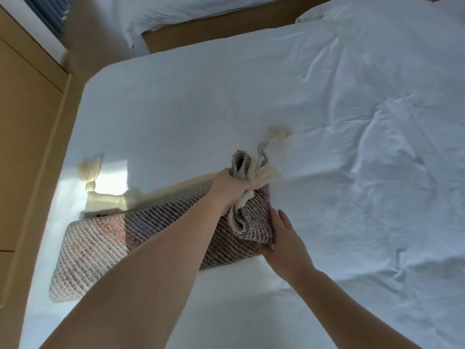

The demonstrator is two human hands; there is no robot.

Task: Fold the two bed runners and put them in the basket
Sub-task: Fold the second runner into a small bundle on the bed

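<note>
Up close my left hand [231,188] clutches the tasselled end of the bed runner [100,248], right hand [284,235] flat on its fold; it's lying along the bed [201,96] edge; looks soft, floppy, chunky; I'd grab folded edges.

Single head-worn view; looks steeply down and forward over the bed [251,91]; within arm's reach

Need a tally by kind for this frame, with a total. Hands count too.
Hands: 2, left hand and right hand
Bed runner: 1 in view
Beds: 2, near bed and far bed
Total: 5
</note>
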